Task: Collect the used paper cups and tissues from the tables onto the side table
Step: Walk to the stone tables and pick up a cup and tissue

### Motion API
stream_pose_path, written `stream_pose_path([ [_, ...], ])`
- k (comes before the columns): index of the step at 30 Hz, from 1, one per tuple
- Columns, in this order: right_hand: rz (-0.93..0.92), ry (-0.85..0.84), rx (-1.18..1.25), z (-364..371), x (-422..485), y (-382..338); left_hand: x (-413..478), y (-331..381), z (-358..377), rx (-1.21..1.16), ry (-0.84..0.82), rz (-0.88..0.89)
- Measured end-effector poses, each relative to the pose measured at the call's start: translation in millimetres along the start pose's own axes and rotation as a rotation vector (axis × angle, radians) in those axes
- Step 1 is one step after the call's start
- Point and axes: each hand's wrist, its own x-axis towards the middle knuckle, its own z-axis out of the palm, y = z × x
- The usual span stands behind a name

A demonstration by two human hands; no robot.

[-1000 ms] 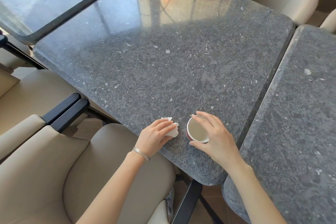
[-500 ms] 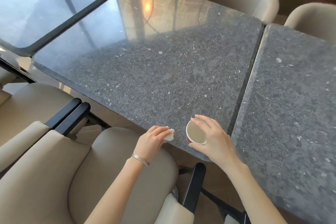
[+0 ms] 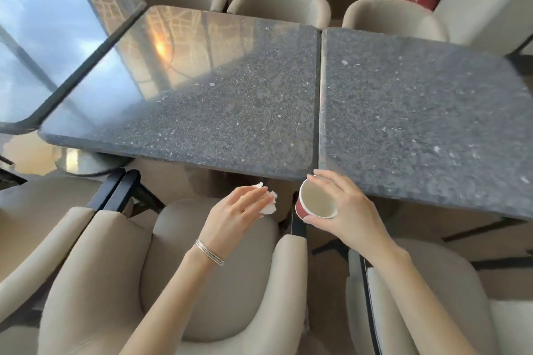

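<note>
Fingers (image 3: 331, 181) of right hand (image 3: 352, 210) grip cup (image 3: 317, 199) rim; left hand (image 3: 230, 216) apparently pinches tissue (image 3: 269, 204).

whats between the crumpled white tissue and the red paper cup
Only air, in the head view: crumpled white tissue and red paper cup are apart, black chair arm below.

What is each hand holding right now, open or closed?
Left hand: closed, gripping a crumpled white tissue.
Right hand: closed on a red paper cup, gripped by the rim.
</note>
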Motion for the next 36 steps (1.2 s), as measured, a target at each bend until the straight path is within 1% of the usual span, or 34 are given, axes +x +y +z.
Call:
stream_pose_path([
  [5, 0.084, 0.057, -0.003, -14, -72, -3, -7, 54, -3, -0.022, -0.011, 0.079],
  [12, 0.188, 0.092, 0.021, -31, -167, 16, -25, 135, 14, -0.047, -0.147, 0.094],
  [18, 0.175, 0.103, 0.028, -53, -245, 30, -51, 219, 17, -0.050, -0.146, 0.092],
  [25, 0.170, 0.114, -0.015, -107, -339, 37, -87, 313, -2, -0.057, -0.146, 0.105],
  [31, 0.205, 0.195, -0.065, -142, -401, 23, -97, 353, -22, -0.109, -0.158, 0.146],
  [36, 0.265, 0.230, -0.103, -143, -453, -1, -116, 367, -38, -0.121, -0.167, 0.193],
])
